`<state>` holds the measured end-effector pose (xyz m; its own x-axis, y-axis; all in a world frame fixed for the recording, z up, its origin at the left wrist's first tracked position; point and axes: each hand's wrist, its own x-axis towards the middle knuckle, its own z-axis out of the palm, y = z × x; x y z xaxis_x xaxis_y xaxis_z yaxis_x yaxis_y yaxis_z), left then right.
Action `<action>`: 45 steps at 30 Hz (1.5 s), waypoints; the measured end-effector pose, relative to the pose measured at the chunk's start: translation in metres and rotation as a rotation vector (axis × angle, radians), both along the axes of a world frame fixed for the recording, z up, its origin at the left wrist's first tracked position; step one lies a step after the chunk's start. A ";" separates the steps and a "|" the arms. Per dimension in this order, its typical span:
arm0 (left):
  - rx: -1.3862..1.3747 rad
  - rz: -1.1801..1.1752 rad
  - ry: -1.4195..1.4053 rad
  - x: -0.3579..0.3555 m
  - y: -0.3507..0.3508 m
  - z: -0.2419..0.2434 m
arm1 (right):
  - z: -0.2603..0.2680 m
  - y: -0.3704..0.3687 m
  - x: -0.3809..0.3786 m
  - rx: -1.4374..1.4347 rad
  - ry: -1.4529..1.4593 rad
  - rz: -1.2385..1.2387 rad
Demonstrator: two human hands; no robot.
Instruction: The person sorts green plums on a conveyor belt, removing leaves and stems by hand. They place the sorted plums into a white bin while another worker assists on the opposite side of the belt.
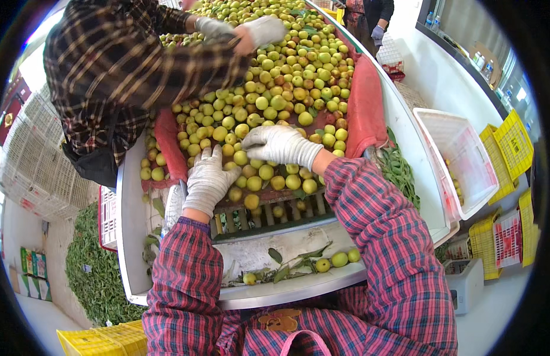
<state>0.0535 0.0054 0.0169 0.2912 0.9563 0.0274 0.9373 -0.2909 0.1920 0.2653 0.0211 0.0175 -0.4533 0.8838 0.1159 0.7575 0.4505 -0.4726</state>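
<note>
Small round green-yellow fruits, some blushed reddish brown (278, 103), cover the sorting table (279, 291) before me. They look like jujubes. My left hand (209, 180), in a white knit glove, rests at the near left edge of the fruit with fingers pointing away and thumb out to the side. Bent over the fruit to its right is my right hand (279, 146), gloved the same way. No fruit shows between its fingers and thumb, though its underside is hidden. Below both hands, several fruits lie on a slatted grate (275, 213).
Red padded cloth (367, 104) borders the fruit. A co-worker in a plaid shirt (137, 66) reaches across from the left. Leaves (97, 262) pile on the floor. A white tub (461, 155) and yellow crates (508, 151) stand at right. Another person (368, 22) stands beyond.
</note>
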 end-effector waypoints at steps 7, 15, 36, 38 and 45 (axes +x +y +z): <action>-0.037 0.016 -0.018 0.001 -0.003 0.002 | 0.010 0.031 0.084 0.479 0.040 -0.683; -0.045 0.020 0.072 0.006 -0.007 0.012 | 0.004 0.019 0.050 0.109 -0.052 -0.385; -0.084 -0.017 -0.091 0.012 -0.003 0.019 | -0.001 0.031 0.098 0.028 0.007 -0.663; -0.096 -0.016 -0.086 0.002 -0.001 0.020 | 0.003 0.023 0.055 -0.028 0.001 -0.504; -0.050 -0.043 -0.225 0.004 -0.003 0.015 | 0.020 0.002 0.027 -0.039 -0.191 -0.341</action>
